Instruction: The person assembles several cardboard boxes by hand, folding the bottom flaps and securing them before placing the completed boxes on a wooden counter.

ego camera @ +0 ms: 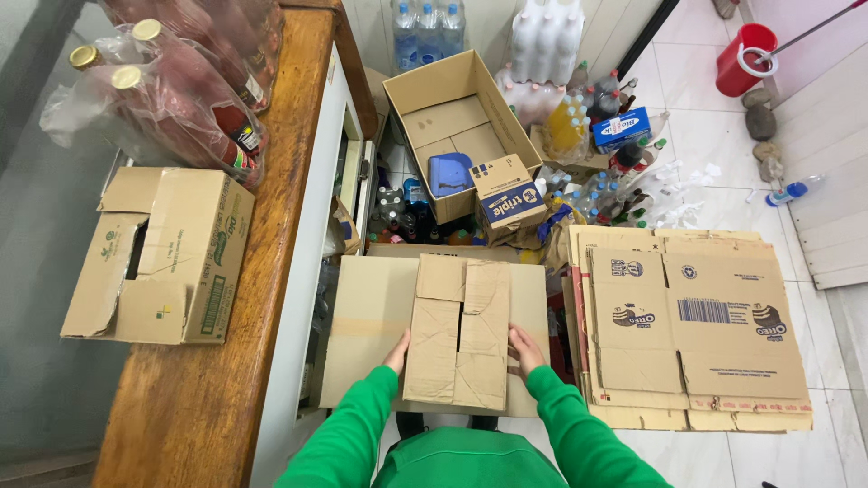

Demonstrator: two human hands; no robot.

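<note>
Both hands, left hand (398,351) and right hand (523,348), press the sides of a flattened cardboard piece (458,333); fingers mostly hidden underneath.

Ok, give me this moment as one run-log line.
left hand: on flattened cardboard box left edge | right hand: on right edge | beneath: larger flat cardboard | right: flattened carton stack

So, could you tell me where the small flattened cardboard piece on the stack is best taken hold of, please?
Probably by its two long side edges, coming in from left and right. The flattened cardboard piece lies flat on a larger cardboard sheet, so only its edges offer purchase. The left hand and right hand already sit at those edges, near the end closest to the person.
</note>
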